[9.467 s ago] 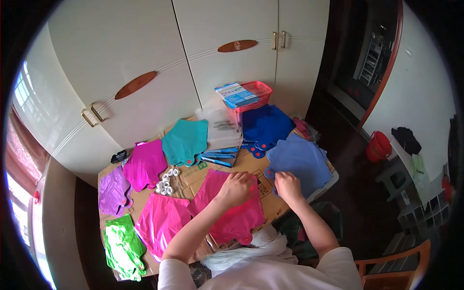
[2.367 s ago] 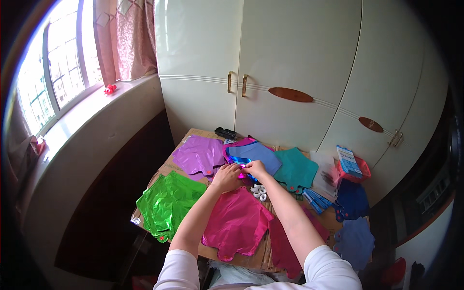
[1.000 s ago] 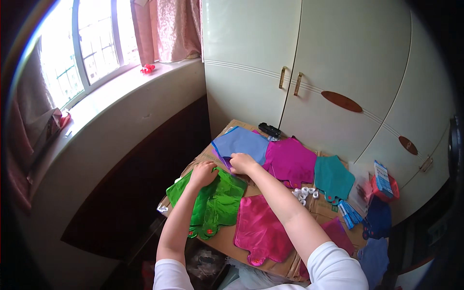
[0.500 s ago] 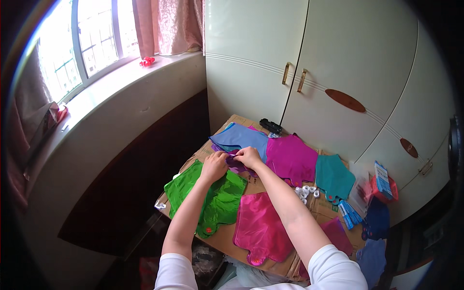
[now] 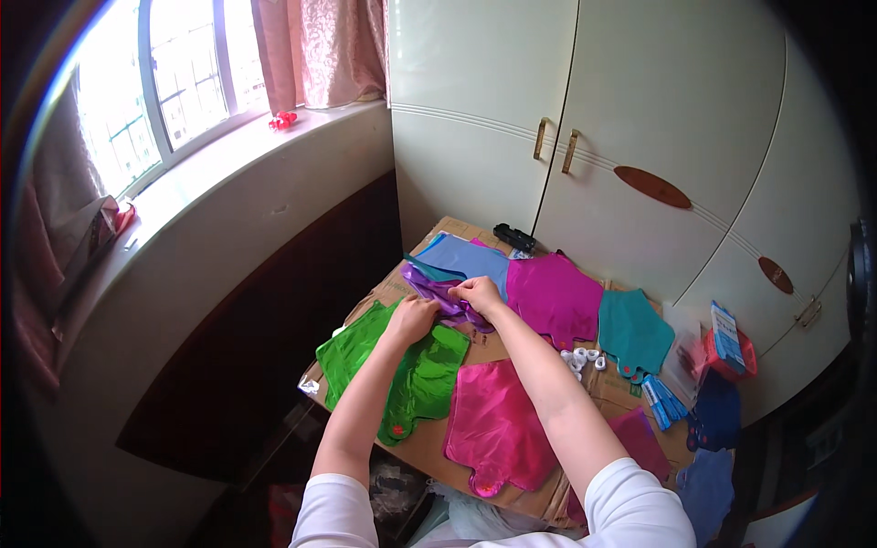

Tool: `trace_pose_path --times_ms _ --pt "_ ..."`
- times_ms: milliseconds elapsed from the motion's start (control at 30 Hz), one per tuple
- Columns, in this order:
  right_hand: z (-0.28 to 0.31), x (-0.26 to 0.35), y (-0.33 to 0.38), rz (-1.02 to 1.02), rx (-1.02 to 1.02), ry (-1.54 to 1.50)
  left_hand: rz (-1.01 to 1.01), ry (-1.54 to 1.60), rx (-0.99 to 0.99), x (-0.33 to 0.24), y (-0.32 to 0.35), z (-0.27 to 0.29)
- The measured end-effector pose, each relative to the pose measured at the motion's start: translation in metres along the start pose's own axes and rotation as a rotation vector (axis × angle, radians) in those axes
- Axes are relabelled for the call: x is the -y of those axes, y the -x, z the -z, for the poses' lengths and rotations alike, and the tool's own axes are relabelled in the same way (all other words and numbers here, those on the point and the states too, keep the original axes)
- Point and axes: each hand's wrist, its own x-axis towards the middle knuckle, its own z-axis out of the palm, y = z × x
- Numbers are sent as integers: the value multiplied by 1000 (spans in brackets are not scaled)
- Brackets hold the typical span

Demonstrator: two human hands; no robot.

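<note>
One purple foil piece [image 5: 422,280] lies crumpled near the left edge of the bench [image 5: 425,454], towards the far left corner. The right hand [image 5: 479,294] pinches it between thumb and fingers; the left hand [image 5: 416,320] lies at its near side with fingers bent, and whether it grips cannot be told.

A teal strip [image 5: 437,268] shows just beyond it, against one of two blue-grey pieces [image 5: 482,262], the one at the far left corner; the other is at the bench's right end, near one navy piece [image 5: 715,422]. Along the far edge come one black object [image 5: 513,237], one magenta piece [image 5: 553,297] and one teal piece [image 5: 632,331]. Green foil [image 5: 429,376] covers the near left corner, its layers uncountable. Two pink pieces [image 5: 501,425] lie by the near edge, the second partly behind the right forearm. Right of the middle sit white rings [image 5: 578,362], too clustered to count, several blue packets [image 5: 664,404] and one red basket [image 5: 746,363].
</note>
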Motion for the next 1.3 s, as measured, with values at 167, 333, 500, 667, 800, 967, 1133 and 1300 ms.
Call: trace_pose_path --times_ms 167,333,500,667,800,967,1133,1300 --pt "-9 19 11 79 36 68 100 112 -61 -10 7 15" --pt "-9 21 13 11 19 -26 120 125 -66 -6 6 8" --pt "-9 -10 -7 -6 6 -281 -4 35 -30 -2 5 3" --pt "17 -1 -34 -49 -122 -220 -166 -194 -136 6 8 5" --pt "93 22 -53 -15 -560 -23 -125 -83 -9 10 2 -3" --pt "132 142 17 657 -714 389 -40 -74 49 15 9 5" --pt "67 192 105 1096 -444 954 121 142 -89 16 21 27" --pt "-65 161 172 1030 -129 1091 184 139 124 39 83 79"
